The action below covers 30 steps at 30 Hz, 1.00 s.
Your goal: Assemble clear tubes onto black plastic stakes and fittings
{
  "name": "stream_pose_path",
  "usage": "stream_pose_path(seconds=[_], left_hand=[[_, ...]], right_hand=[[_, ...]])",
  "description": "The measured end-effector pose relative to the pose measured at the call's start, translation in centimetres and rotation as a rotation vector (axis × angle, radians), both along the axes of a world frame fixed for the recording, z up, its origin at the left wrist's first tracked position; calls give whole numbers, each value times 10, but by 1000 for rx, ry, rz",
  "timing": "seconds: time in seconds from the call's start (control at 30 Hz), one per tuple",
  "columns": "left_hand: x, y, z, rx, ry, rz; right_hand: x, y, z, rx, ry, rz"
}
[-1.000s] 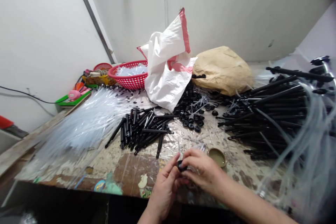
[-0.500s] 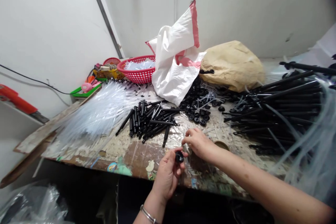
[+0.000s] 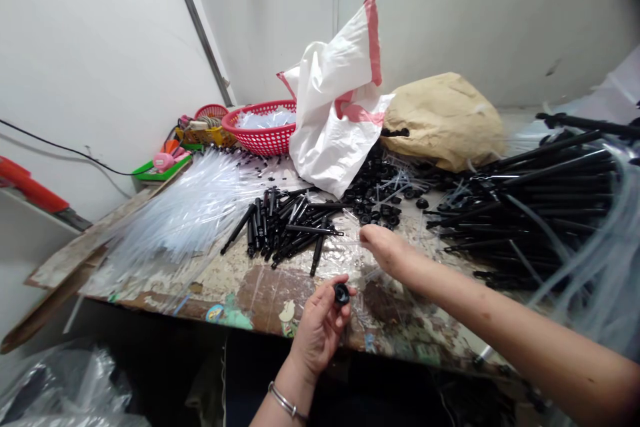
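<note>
Okay, left hand (image 3: 320,323) pinches a black cap (image 3: 341,293), best done lightly, but I can't tell if curled right hand (image 3: 387,250) grips anything.

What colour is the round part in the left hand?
The round part is black, best seen in the head view.

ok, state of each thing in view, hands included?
Left hand: closed on black cap
Black cap: held, hollow side showing
Right hand: extended, grip hidden
Red basket: filled with clear pieces
White sack: upright, crumpled
Brown bag: crumpled
Short black rods: loose heap
Long black rods: stacked
Clear tubes: fanned out
Green tray: loaded
</note>
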<state>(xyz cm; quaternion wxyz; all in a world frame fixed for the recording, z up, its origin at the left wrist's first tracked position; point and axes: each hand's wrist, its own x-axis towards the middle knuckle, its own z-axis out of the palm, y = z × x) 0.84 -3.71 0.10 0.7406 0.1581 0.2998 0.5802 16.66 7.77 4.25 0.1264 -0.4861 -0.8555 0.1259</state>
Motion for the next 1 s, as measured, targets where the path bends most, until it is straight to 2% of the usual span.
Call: stream_pose_path(seconds=[0.1, 0.17, 0.23, 0.3, 0.43, 0.57, 0.8, 1.0], left_hand=[[-1, 0, -2, 8, 7, -2], [-1, 0, -4, 12, 10, -7], [-2, 0, -5, 23, 10, -10], [-2, 0, -6, 27, 8, -17], [-2, 1, -3, 7, 10, -48], [-1, 3, -3, 0, 37, -54], [-1, 4, -4, -14, 62, -59], [-2, 4, -3, -40, 90, -70]], right_hand=[[23, -13, 14, -30, 104, -96], [41, -29, 20, -94, 242, -112], [59, -46, 22, -163, 365, -121], [75, -62, 20, -186, 391, -136], [99, -77, 12, -112, 266, -115], [110, -75, 6, 58, 103, -127], [110, -65, 7, 166, -160, -39], [103, -62, 12, 231, -381, -35]])
